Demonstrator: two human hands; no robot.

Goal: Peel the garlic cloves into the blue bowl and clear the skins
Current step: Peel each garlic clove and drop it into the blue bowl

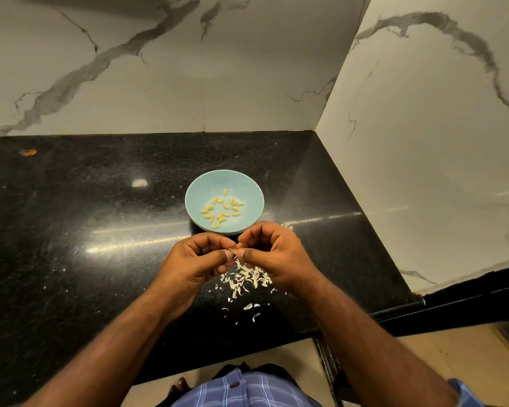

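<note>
A blue bowl (pixel 249 188) stands on the black counter and holds several peeled yellow garlic cloves (pixel 222 207). Just in front of it my left hand (pixel 199 259) and my right hand (pixel 272 257) meet, fingertips together. Both pinch one small garlic clove (pixel 233 250) between thumbs and fingers; most of the clove is hidden by the fingers. Below the hands lies a pile of white garlic skins (pixel 247 279), with a few loose flakes nearer the counter's front edge.
The black granite counter (pixel 86 230) runs left from the bowl. Marble walls rise behind and to the right, forming a corner. The counter's front edge is close below the skins. An orange speck (pixel 28 152) lies at the far left back.
</note>
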